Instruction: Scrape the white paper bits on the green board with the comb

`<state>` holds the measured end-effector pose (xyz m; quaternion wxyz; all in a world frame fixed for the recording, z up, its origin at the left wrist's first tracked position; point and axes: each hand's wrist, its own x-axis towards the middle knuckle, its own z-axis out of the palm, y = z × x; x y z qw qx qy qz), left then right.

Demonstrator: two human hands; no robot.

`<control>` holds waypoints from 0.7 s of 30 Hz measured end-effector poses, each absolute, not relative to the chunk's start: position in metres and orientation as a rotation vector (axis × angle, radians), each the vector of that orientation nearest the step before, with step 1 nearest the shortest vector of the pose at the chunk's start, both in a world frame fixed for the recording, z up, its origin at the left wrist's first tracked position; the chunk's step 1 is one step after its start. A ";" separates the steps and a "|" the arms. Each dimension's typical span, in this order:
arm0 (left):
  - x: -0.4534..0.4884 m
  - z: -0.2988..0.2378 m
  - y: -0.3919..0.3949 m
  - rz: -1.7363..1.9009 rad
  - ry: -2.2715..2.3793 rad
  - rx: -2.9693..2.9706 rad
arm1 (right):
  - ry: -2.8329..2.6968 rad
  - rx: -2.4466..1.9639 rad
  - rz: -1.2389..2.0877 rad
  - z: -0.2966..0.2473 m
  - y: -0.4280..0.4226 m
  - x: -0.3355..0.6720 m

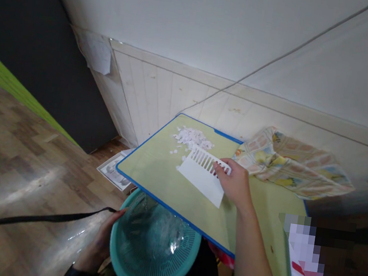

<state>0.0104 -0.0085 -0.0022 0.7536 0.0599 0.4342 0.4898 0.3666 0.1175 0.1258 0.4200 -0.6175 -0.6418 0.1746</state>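
Observation:
My right hand (234, 184) grips a white plastic dustpan-like scraper (202, 175) with a slotted comb edge, lying flat on a light green table with a blue rim (154, 156). Just beyond the comb edge lies a pile of small white paper scraps (191, 138), near the table's far left corner. My left hand (101, 240) holds the rim of a round teal basket (155, 248) lined with clear plastic film, held below the table's near edge.
A crumpled patterned cloth (291, 164) lies on the table's far right side against the wall. A black strap (32, 217) crosses the lower left over the wooden floor. Papers (114, 171) lie on the floor by the wall. A blurred-out patch covers something at the table's right end.

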 end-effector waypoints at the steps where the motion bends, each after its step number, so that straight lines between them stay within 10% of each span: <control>1: 0.012 -0.002 -0.009 1.070 0.957 0.138 | -1.616 -1.564 0.428 0.128 0.117 0.374; 21: 0.017 0.006 -0.007 1.063 1.042 0.075 | -1.384 -1.588 0.401 0.114 0.133 0.402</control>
